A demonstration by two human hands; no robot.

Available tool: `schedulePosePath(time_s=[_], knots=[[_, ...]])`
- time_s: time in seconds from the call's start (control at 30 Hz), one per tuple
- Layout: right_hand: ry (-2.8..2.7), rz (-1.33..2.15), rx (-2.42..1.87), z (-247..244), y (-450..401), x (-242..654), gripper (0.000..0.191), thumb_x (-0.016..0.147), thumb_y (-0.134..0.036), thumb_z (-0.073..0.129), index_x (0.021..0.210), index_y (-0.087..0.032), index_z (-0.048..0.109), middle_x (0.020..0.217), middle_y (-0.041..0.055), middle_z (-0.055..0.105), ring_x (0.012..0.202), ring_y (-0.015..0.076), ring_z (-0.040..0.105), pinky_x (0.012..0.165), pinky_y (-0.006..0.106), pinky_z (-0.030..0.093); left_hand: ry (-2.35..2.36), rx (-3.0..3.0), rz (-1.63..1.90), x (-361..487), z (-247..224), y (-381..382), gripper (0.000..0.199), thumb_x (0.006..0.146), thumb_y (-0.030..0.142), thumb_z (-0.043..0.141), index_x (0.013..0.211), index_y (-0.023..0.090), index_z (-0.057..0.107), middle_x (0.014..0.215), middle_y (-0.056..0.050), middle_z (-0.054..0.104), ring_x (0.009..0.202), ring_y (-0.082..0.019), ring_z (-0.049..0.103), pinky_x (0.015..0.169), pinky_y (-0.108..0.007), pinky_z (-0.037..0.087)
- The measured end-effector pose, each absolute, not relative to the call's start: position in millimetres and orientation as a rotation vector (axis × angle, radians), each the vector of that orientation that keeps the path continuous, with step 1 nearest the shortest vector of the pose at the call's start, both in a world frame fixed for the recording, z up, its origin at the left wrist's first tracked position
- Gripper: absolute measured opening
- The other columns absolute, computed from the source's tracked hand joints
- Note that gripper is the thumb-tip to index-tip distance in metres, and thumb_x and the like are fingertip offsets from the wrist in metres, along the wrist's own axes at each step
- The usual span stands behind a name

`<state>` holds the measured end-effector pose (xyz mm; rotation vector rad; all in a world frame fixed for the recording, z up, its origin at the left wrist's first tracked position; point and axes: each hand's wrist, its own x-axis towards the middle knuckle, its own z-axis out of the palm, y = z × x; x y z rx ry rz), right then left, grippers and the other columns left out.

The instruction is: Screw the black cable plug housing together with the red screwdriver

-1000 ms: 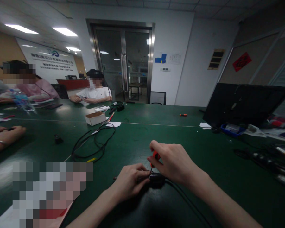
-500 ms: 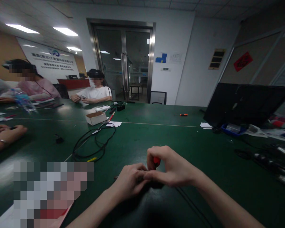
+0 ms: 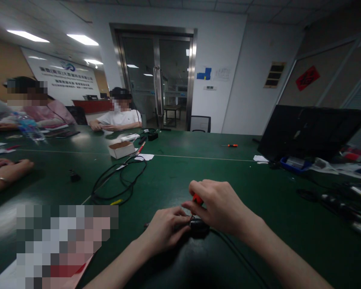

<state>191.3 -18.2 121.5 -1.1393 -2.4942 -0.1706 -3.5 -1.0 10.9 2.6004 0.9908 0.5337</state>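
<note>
Low over the green table, my right hand (image 3: 218,204) is closed around a red-orange handle (image 3: 197,198), whose lower end is hard to make out. Just beneath it lies a small black device (image 3: 198,224) with a black cable (image 3: 237,253) running toward the lower right. My left hand (image 3: 170,226) has its fingers bent together at the left end of the device; what they pinch there is too small to tell.
The green table (image 3: 180,172) holds a coiled black cable (image 3: 144,168), an open white box (image 3: 122,150), an orange screwdriver (image 3: 232,145) and, at right, a black monitor (image 3: 313,132). Another person's hands (image 3: 12,172) rest at the left edge. More people sit behind.
My right hand has lifted slightly and shifted right with the red-orange handle, uncovering the black device. My left hand stays almost in place.
</note>
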Motion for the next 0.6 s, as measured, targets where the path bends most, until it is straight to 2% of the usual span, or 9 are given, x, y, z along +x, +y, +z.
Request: schedulePosePath(time_s=[0.17,0.4,0.5,0.6], knots=[[-2.502,-0.126,-1.076,121.5,-16.9,192.2,0.012,0.086,-0.026,0.065,0.089,-0.018,0.056,0.076,0.0006,0.059,0.065,0.0138,0.048,0.057,0.026,0.028,0.981,2.592,0.538,-3.9,8.4,-0.2,0.022,0.096,0.028,0.053,0.102,0.026,0.074,0.099,-0.004,0.069,0.086,-0.02,0.066,0.074,-0.026,0.048],[-2.528,-0.029,-0.923,121.5,-15.7,192.7,0.011,0.085,-0.015,0.061,0.094,-0.018,0.056,0.087,0.0031,0.062,0.077,0.0161,0.052,0.064,0.027,0.036,0.975,2.565,0.519,-3.8,11.3,-0.2,0.023,0.096,0.029,0.052,0.102,0.026,0.074,0.101,-0.004,0.069,0.087,-0.02,0.066,0.076,-0.027,0.049],[-2.545,0.147,-0.85,122.2,-16.8,194.3,0.013,0.084,-0.01,0.057,0.092,-0.019,0.057,0.092,0.0027,0.061,0.078,0.0145,0.052,0.065,0.026,0.037,0.978,2.587,0.534,-3.6,9.7,0.0,0.022,0.096,0.028,0.053,0.098,0.024,0.074,0.098,-0.004,0.068,0.084,-0.02,0.066,0.072,-0.026,0.048],[-2.513,0.446,-0.718,122.3,-16.2,194.8,0.015,0.078,-0.005,0.056,0.084,-0.019,0.055,0.086,-0.0004,0.057,0.074,0.012,0.05,0.065,0.024,0.038,0.984,2.617,0.583,-4.0,4.6,0.7,0.019,0.094,0.025,0.054,0.094,0.023,0.074,0.093,-0.003,0.068,0.079,-0.019,0.065,0.068,-0.025,0.045]])
